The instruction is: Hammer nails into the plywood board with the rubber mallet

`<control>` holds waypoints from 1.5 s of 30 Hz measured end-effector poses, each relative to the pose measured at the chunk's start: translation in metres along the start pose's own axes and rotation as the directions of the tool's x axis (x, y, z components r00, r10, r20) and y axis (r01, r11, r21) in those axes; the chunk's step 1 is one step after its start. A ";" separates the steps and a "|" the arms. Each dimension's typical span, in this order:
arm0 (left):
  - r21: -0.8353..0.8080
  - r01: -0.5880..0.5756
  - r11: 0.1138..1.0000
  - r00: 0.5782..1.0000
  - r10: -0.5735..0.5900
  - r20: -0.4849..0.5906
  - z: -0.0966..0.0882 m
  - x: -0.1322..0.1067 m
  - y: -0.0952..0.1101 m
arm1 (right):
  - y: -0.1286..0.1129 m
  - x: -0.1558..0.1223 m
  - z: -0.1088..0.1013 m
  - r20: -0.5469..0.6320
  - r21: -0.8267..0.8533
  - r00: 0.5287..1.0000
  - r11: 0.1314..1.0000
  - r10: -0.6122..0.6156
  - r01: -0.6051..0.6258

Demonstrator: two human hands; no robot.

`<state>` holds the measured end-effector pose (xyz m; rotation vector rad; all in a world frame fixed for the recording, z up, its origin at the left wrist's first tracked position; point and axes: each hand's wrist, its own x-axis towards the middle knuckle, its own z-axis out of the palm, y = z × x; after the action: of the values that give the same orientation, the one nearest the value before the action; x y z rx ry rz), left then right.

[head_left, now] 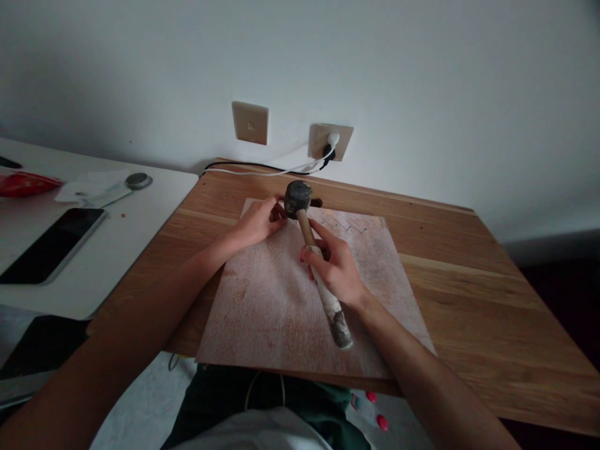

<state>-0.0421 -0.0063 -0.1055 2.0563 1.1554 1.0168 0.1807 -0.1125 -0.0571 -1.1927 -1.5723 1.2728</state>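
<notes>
My right hand point(335, 265) is closed around the handle of a rubber mallet point(330, 306), which has a black head and a worn, white-stained wooden handle. The mallet's head hovers over the far part of a reddish-brown board point(253, 300). Beside that head, my left hand point(262, 220) rests at the board's far left, fingers bent and pinched together; whatever lies between the fingertips is hidden by the mallet. Several small thin nails point(347, 227) stand in a row on the board, to the right of the mallet.
The board lies on a wooden table point(450, 294) against a wall. Cables point(262, 169) run along the table's back edge to a wall socket point(330, 142). On the left, a white table point(135, 225) holds a phone point(54, 244), a round grey tin point(139, 180) and a red packet point(28, 184).
</notes>
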 end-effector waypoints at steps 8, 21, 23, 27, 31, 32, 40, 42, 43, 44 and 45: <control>0.033 0.017 0.999 1.000 -0.017 0.002 -0.001 0.001 0.003 | 0.003 0.000 0.002 0.000 -0.022 1.000 1.000 -0.006 0.006; 0.025 -0.024 0.999 1.000 0.024 0.020 -0.003 0.001 0.004 | 0.000 0.000 0.001 -0.007 0.023 1.000 1.000 -0.003 0.003; 0.028 -0.012 1.000 1.000 0.012 0.004 -0.002 0.001 0.004 | 0.000 0.000 0.000 -0.012 -0.017 1.000 1.000 -0.006 0.006; 0.030 -0.010 1.000 1.000 0.010 -0.009 -0.001 0.001 0.002 | -0.001 0.000 0.000 0.002 0.004 1.000 1.000 0.013 -0.013; 0.039 -0.011 0.999 1.000 0.011 0.008 -0.002 0.000 0.003 | -0.001 0.001 0.000 -0.015 0.050 1.000 0.999 0.000 0.001; 0.047 -0.008 0.999 1.000 0.008 0.006 -0.002 0.000 0.003 | -0.001 0.001 -0.001 -0.010 0.027 1.000 1.000 -0.003 0.003; 0.067 0.024 0.997 1.000 -0.024 -0.002 -0.001 0.003 -0.001 | 0.002 0.001 -0.004 0.029 -0.050 1.000 0.999 -0.005 0.006; 0.043 0.013 0.999 1.000 -0.013 0.006 -0.001 0.002 0.001 | 0.002 0.001 -0.002 0.007 -0.016 1.000 1.000 0.001 0.000; 0.036 0.008 0.999 1.000 -0.008 0.008 -0.001 0.001 0.002 | 0.002 0.001 -0.002 -0.005 -0.003 1.000 1.000 0.002 -0.002; 0.036 0.004 0.999 1.000 -0.005 0.011 -0.001 0.001 0.003 | 0.002 0.000 -0.001 -0.015 0.008 1.000 1.000 0.000 0.000; 0.040 0.003 0.999 1.000 -0.003 0.015 -0.002 0.001 0.004 | 0.002 0.000 -0.001 -0.023 0.016 1.000 1.000 -0.006 0.006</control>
<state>-0.0413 -0.0076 -0.1012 2.0893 1.1798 0.9828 0.1820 -0.1120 -0.0590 -1.1877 -1.5455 1.2617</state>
